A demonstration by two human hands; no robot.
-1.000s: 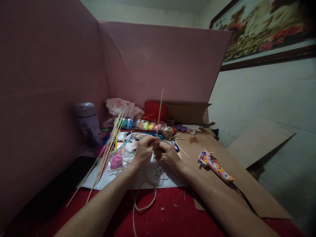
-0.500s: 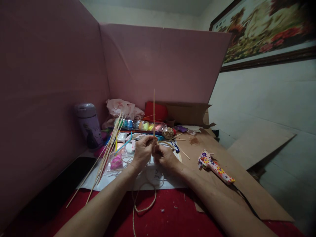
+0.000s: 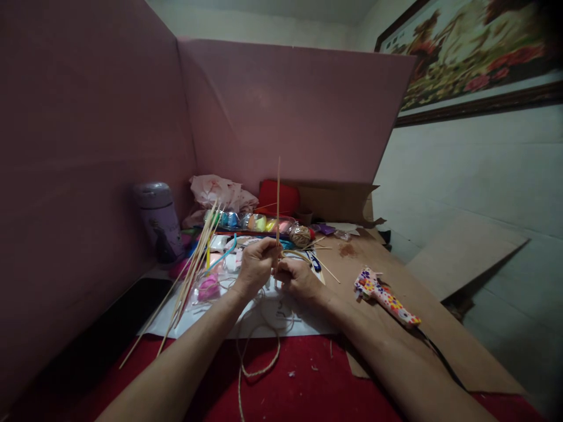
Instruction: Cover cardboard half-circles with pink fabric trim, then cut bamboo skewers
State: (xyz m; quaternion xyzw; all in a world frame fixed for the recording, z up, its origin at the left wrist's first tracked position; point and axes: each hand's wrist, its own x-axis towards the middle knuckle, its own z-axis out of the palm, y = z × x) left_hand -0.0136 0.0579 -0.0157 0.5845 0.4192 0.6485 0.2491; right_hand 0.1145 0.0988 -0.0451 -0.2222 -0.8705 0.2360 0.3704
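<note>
Upright between my hands stands a thin wooden stick (image 3: 278, 196), its top end rising well above my fingers. My left hand (image 3: 259, 264) is closed in a pinch on the stick. Just below and to the right, my right hand (image 3: 299, 278) is closed at the stick's lower part; its fingertips are partly hidden, so what they pinch there is hard to make out. Beneath the hands a length of twine (image 3: 264, 370) loops down over the white sheet (image 3: 211, 325) and the red cloth (image 3: 303, 398).
A bundle of wooden sticks (image 3: 193, 272) and a purple bottle (image 3: 159, 225) stand left. Behind are packs of coloured clay (image 3: 259, 223) and a twine ball (image 3: 301, 235). A flower-patterned glue gun (image 3: 387, 298) lies on cardboard (image 3: 444, 346) at right.
The view has shifted slightly, and the stick leans a touch more to the right at its top. Both hands keep nearly the same place and grip.
</note>
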